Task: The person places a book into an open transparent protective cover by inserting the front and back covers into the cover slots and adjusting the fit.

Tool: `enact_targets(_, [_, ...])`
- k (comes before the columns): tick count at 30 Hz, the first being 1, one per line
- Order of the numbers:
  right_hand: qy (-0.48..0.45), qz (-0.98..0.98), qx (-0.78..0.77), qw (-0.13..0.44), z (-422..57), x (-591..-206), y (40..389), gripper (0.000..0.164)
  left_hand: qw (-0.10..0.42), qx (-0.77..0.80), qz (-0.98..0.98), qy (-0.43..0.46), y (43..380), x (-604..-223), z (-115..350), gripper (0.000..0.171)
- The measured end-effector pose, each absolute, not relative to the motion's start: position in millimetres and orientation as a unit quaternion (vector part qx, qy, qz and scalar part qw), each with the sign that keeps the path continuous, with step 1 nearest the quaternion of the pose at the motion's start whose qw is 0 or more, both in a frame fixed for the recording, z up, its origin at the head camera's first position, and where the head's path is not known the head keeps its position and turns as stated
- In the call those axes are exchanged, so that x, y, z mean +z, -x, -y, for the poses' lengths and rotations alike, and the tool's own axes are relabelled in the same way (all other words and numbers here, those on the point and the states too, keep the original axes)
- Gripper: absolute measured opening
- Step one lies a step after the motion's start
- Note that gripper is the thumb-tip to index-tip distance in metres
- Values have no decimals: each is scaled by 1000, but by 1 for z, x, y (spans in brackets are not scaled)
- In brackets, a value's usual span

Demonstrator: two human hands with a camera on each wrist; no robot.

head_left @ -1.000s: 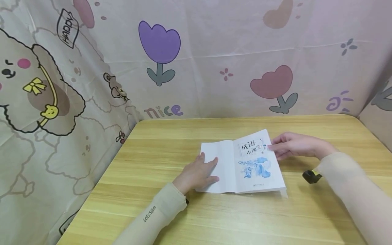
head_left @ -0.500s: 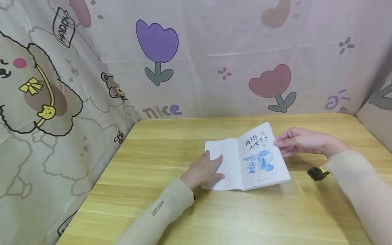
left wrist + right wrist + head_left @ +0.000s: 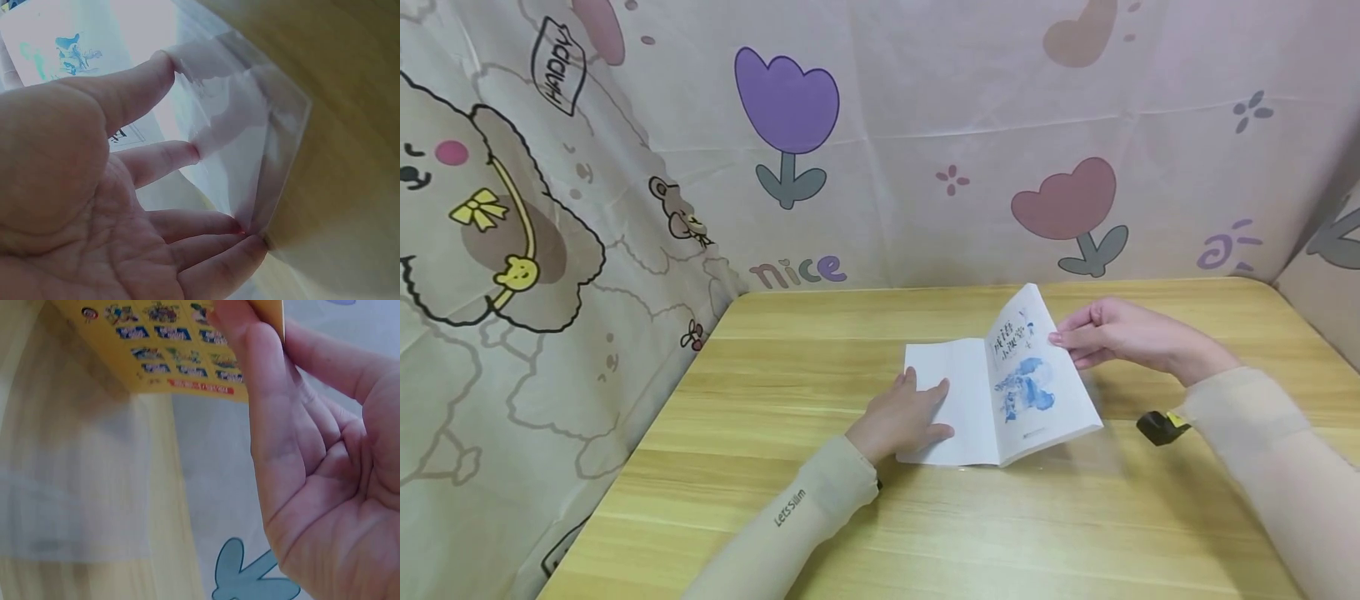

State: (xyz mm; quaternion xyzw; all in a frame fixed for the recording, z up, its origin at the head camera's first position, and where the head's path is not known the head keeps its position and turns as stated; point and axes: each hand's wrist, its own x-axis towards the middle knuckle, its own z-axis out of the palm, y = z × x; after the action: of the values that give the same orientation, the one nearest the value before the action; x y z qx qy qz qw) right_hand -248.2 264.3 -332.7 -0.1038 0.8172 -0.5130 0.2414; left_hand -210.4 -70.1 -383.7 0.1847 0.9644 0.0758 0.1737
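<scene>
Book (image 3: pixel 1030 400) spread on counter (image 3: pixel 925 542), right pages tilted up, your right grip (image 3: pixel 1120 337) pinching their far-right edge; your left grip (image 3: pixel 898 421), fingers spread, rests on blank left leaf (image 3: pixel 966 367). Risk: light left pressure could let book skid, or clear film (image 3: pixel 81 487) crease beneath. White pages, black characters, blue illustration; yellow back.

A clear plastic sheet (image 3: pixel 284 134) is touched by the left hand (image 3: pixel 125 181); a blue-illustrated page (image 3: pixel 75 53) is partly seen beyond.

the book (image 3: pixel 1000 392) rests on the table (image 3: pixel 985 533), the cloth (image 3: pixel 902 100) behind both.
</scene>
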Motion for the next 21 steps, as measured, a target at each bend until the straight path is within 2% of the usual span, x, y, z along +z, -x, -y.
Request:
enact_targets(7, [97, -829, -506, 219, -247, -325, 247, 43, 169, 74, -964, -190, 212, -385, 71, 74])
enact_targets(21, [103, -822, -524, 195, -207, -322, 249, 35, 173, 101, -960, -197, 215, -387, 78, 75])
